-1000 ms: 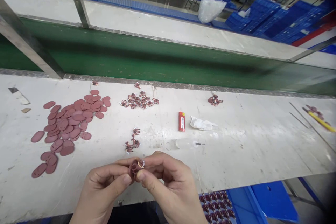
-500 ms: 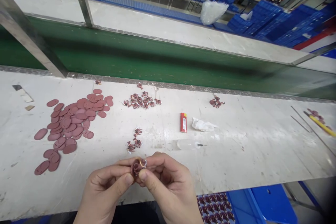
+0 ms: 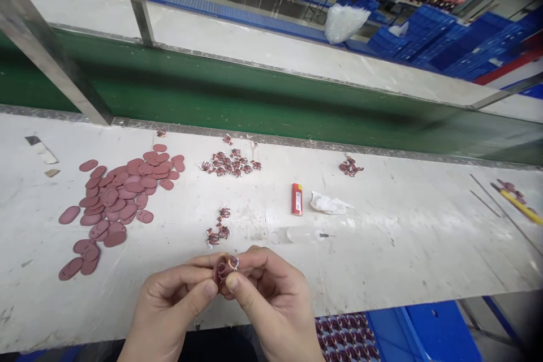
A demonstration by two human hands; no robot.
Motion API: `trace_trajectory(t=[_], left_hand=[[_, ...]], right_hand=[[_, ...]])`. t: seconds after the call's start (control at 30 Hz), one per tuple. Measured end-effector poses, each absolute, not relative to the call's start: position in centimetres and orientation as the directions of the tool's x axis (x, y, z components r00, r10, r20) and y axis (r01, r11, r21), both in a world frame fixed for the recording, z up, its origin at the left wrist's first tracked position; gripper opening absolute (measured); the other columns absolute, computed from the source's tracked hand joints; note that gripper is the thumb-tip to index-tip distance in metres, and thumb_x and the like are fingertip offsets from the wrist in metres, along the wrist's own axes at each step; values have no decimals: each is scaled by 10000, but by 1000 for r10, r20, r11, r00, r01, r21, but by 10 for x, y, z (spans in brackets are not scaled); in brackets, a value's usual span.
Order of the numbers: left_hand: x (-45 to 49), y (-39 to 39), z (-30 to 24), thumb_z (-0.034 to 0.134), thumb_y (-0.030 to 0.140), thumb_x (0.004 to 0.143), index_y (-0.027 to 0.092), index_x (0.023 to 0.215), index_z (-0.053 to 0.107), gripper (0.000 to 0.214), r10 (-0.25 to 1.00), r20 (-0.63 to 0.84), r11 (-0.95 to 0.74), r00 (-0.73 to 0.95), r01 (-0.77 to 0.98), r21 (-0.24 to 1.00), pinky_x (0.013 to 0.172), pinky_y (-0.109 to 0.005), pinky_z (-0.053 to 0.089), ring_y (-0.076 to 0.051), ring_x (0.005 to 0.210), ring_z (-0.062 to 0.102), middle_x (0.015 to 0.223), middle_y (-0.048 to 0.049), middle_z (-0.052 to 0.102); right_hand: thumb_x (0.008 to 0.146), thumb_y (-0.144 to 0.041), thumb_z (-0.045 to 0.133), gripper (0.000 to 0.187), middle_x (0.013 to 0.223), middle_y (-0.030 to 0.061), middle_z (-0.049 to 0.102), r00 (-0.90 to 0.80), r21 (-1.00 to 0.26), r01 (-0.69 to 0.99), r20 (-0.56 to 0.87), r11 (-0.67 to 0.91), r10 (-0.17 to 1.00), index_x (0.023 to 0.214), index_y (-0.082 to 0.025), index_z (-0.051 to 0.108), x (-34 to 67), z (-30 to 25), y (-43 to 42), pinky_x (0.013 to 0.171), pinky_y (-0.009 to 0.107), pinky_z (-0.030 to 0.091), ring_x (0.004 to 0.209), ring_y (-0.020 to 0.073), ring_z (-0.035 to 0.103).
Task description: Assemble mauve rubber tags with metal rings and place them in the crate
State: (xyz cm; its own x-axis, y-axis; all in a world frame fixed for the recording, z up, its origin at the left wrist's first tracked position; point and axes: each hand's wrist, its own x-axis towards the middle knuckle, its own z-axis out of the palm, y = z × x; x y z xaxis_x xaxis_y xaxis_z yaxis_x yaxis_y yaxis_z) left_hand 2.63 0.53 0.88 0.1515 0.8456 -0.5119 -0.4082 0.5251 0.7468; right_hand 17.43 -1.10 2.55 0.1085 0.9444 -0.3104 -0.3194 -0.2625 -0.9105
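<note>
A long workbench with a scuffed white top (image 3: 382,249) is viewed from above, backed by a green panel (image 3: 254,96), with stacks of blue plastic crates (image 3: 449,39) visible in the distance. Below the bench's near edge, a blue plastic crate (image 3: 432,331) is seen. At the bench's left, a loose heap of flat maroon oval pieces (image 3: 119,198) is spread. To its right, a cluster of small maroon cut-out shapes (image 3: 229,163) is laid near the far edge, a smaller cluster (image 3: 218,226) sits closest to the hands, and another (image 3: 350,166) lies further right. A red disposable lighter (image 3: 297,199), a crumpled white tissue (image 3: 328,202) and a clear plastic bottle with a fine metal tip (image 3: 301,234) are placed mid-bench. The left hand (image 3: 172,308) and right hand (image 3: 271,305) are pressed close together over the near edge. A small maroon cut-out piece (image 3: 221,270) is pinched between their thumbs and fingers, with a thin pale loop (image 3: 233,263) shown at its edge.
</note>
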Motion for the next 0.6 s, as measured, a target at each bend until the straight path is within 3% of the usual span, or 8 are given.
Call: trace_trajectory(t=[0.2, 0.3, 0.37, 0.43, 0.5, 0.53, 0.6], left_hand=[[27, 4, 4, 929, 406, 682, 259, 691, 847, 168, 858, -496, 505, 134, -397, 766, 951, -367, 603, -318, 1044, 761, 1025, -82, 851], [11, 9, 2, 896, 433, 721, 279, 807, 862, 179, 873, -452, 487, 183, -327, 809, 890, -351, 630, -333, 1103, 748, 1139, -95, 830], [-11, 21, 0, 830, 465, 787, 285, 906, 863, 218, 906, -384, 412, 177, -171, 895, 845, -326, 638, -341, 1169, 720, 1210, -105, 806], [-40, 40, -6, 787, 447, 829, 297, 929, 861, 195, 962, -265, 253, 69, 150, 956, 940, -274, 577, -303, 1200, 698, 1168, -82, 819], [-71, 64, -15, 807, 456, 791, 317, 900, 861, 185, 997, -63, 35, 41, 500, 866, 1057, -258, 458, -288, 1112, 705, 1131, -53, 825], [-84, 76, -19, 791, 458, 791, 312, 951, 859, 227, 993, -22, -47, 112, 578, 814, 1100, -275, 403, -302, 1102, 680, 1139, -55, 819], [-103, 97, -26, 809, 393, 756, 297, 906, 864, 186, 983, -3, -102, 182, 569, 816, 1148, -280, 315, -325, 1129, 625, 1053, -57, 829]], right_hand=[[862, -308, 827, 113, 751, 5, 751, 33, -898, -331, -317, -288, 948, 914, -224, 771, 177, 19, -8, 714, 257, 597, 692, 131, 694], [847, -328, 841, 134, 745, 10, 750, 83, -874, -400, -334, -276, 939, 888, -223, 768, 181, 16, -10, 673, 256, 599, 673, 136, 693], [839, -331, 849, 144, 762, 22, 760, 127, -866, -433, -334, -251, 934, 876, -219, 767, 190, 13, -14, 642, 245, 595, 664, 135, 691], [841, -325, 850, 138, 762, 29, 758, 142, -870, -427, -335, -247, 932, 873, -217, 770, 204, 8, -20, 618, 229, 589, 653, 129, 684], [833, -325, 858, 141, 755, 32, 750, 160, -872, -408, -360, -271, 919, 868, -217, 774, 220, 3, -29, 599, 219, 578, 642, 125, 673], [825, -332, 864, 150, 749, 34, 745, 178, -869, -401, -385, -290, 906, 864, -216, 776, 227, 1, -34, 587, 218, 572, 638, 128, 670], [801, -344, 882, 176, 731, 35, 733, 236, -865, -389, -427, -317, 873, 851, -211, 778, 238, -3, -45, 565, 217, 557, 626, 132, 659]])
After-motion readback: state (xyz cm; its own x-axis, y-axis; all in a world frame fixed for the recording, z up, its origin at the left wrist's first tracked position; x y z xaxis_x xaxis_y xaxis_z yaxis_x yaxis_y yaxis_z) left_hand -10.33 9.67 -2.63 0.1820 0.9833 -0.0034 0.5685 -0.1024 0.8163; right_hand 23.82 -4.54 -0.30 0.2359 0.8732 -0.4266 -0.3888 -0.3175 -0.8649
